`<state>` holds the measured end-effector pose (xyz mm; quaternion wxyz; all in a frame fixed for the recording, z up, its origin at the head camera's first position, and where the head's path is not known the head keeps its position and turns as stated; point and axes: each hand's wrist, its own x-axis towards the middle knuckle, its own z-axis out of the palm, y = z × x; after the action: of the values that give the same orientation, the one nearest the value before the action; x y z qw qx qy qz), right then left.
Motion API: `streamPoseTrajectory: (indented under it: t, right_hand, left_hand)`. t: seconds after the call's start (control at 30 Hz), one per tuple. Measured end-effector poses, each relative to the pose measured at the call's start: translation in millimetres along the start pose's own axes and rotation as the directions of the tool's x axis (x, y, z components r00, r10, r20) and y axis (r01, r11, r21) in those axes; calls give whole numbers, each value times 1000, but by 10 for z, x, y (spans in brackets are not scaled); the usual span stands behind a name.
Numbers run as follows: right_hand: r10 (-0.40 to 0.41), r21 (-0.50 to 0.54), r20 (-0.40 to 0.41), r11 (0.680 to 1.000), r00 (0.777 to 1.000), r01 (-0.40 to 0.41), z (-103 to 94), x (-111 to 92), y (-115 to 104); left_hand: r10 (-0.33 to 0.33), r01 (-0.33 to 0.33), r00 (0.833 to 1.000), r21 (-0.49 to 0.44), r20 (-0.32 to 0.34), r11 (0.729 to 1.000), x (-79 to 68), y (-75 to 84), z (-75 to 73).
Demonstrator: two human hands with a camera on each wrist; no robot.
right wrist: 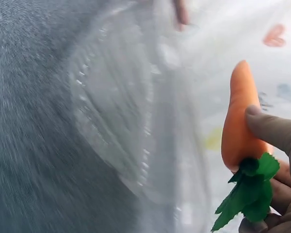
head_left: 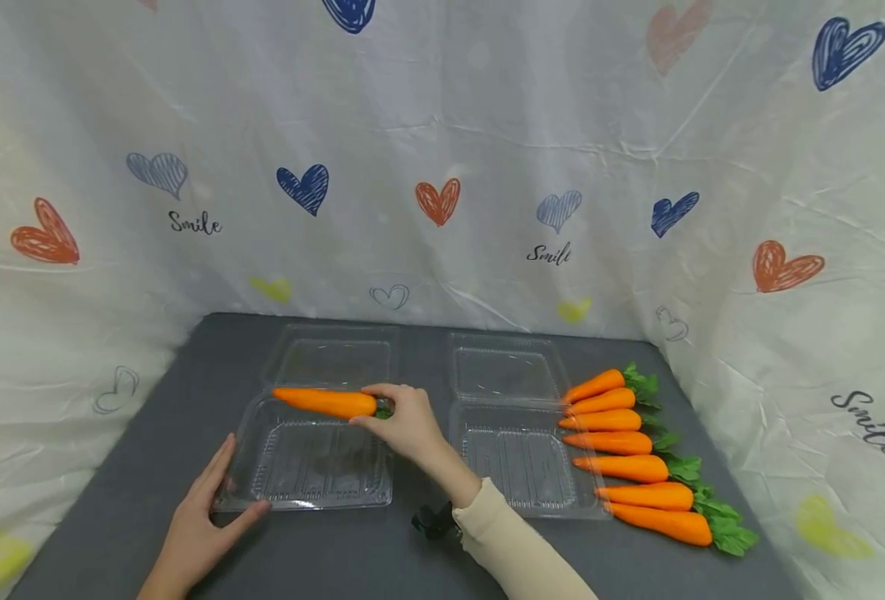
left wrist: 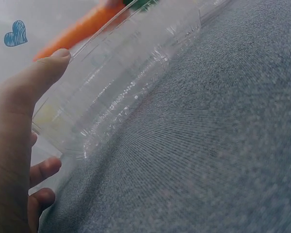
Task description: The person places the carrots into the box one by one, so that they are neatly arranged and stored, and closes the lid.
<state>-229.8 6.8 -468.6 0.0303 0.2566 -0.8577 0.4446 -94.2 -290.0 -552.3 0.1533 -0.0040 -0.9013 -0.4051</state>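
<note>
My right hand [head_left: 407, 421] pinches an orange carrot [head_left: 326, 402] near its leafy end, thumb on one side and fingers on the other. The carrot is held sideways above the left clear plastic container [head_left: 303, 505], its tip pointing left. In the right wrist view the green leaves [right wrist: 252, 189] hang below the grip. My left hand [head_left: 204, 508] rests at the container's near-left corner, fingers extended along its left side and thumb [left wrist: 53, 65] at the near rim. The container's lid [head_left: 330, 362] lies folded back behind it.
A second open clear container [head_left: 521, 510] stands to the right, its lid [head_left: 506, 371] folded back. Several carrots [head_left: 622, 468] lie in a column at the table's right, some tips overlapping that container in the head view. A heart-printed curtain [head_left: 382, 250] hangs behind the grey table [head_left: 322, 558].
</note>
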Motion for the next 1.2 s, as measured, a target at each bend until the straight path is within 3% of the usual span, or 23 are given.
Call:
streamPoseTrajectory:
  t: [0.13, 0.27, 0.33, 0.47, 0.57, 0.63, 0.8, 0.9, 1.07, 1.2]
  right_hand:
    - [41, -119, 42, 992, 998, -35, 232, 60, -50]
    - [56, -286, 29, 957, 998, -45, 432, 77, -92]
    - [40, -387, 6, 922, 999, -35, 509, 82, -89]
    - [41, -572, 1, 819, 999, -33, 586, 100, -94]
    - [63, -624, 21, 781, 998, -36, 574, 113, -109]
    - [74, -613, 28, 789, 997, -42, 535, 119, -112]
    - [105, -433, 28, 898, 994, -82, 315, 73, -118]
    - [91, -318, 18, 945, 996, -80, 120, -32, -121]
    - [35, -217, -47, 975, 998, -45, -348, -342, -84]
    - [0, -193, -164, 981, 986, -32, -791, -680, 63]
  left_hand:
    - [-37, 37, 999, 32, 10, 999, 25, 22, -50]
    - [-88, 86, 995, 39, 48, 996, 19, 28, -119]
    - [-104, 103, 992, 22, 66, 994, 16, 28, -131]
    - [-104, 103, 993, 22, 63, 994, 27, 28, -116]
    - [-91, 90, 995, 28, 40, 996, 44, 27, -90]
    - [-80, 79, 996, 27, 31, 996, 54, 26, -74]
    - [-98, 96, 994, 33, 56, 995, 60, 30, -54]
    - [-132, 128, 988, 56, 77, 990, 43, 31, -45]
    - [-157, 151, 983, 72, 94, 986, 28, 28, -22]
    - [-174, 168, 978, 58, 115, 984, 42, 27, -27]
